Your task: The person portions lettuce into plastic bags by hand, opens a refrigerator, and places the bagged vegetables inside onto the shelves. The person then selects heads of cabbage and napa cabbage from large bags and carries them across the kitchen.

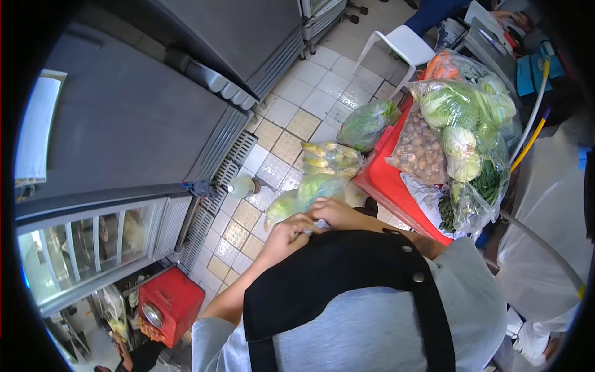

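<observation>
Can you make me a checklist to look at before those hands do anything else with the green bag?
1. Left hand at the top of the green bag: ok.
2. Right hand there too: ok.
3. Bag tied shut: cannot tell, hands cover the top.
4. Bottle apart from the bag: ok.
5. Plenty of room on the red box: not ok, vegetable bags crowd it.

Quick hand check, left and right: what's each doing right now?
Left hand: closed, pinching the gathered top of the plastic bag.
Right hand: closed on the same bag's top.
</observation>
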`<state>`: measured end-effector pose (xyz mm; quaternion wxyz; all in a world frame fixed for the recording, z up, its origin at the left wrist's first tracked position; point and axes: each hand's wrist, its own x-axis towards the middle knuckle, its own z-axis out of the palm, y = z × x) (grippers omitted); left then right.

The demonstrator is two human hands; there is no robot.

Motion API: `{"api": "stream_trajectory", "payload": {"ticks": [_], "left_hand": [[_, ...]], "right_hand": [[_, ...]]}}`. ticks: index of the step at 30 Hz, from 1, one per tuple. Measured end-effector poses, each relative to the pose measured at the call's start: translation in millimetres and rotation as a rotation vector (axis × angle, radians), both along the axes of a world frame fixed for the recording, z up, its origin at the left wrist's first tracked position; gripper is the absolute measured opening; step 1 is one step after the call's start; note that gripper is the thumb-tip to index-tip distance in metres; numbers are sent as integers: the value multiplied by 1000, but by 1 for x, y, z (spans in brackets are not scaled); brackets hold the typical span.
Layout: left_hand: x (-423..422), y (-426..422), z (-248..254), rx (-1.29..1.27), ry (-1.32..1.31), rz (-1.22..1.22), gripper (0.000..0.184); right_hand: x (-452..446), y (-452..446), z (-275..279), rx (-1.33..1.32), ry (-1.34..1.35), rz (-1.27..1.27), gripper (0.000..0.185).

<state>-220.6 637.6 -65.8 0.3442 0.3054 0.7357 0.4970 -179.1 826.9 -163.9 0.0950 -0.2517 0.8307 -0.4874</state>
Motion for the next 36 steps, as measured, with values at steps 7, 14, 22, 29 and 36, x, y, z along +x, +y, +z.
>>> {"api": "stream_trajectory", "payload": {"ticks": [7,14,22,29,36], "left_hand": [[-81,-54,15,-321,8,-142,14],[-137,-82,0,252,-949,446,18],[-236,-77,26,470,-436,557,19],[-355,-104,-61,196,-402,683,21],[-470,-52,-55,42,-479,525,21]], "right_hand": [[-58,-96,-24,-271,-269,44,28],[-117,-132,-17,-274,-281,-54,29],[-202,-132,-39,40,-147,-201,29],[-287,-74,-48,19,-98,-526,31],[-371,-25,-12,41,-54,-667,30]]}}
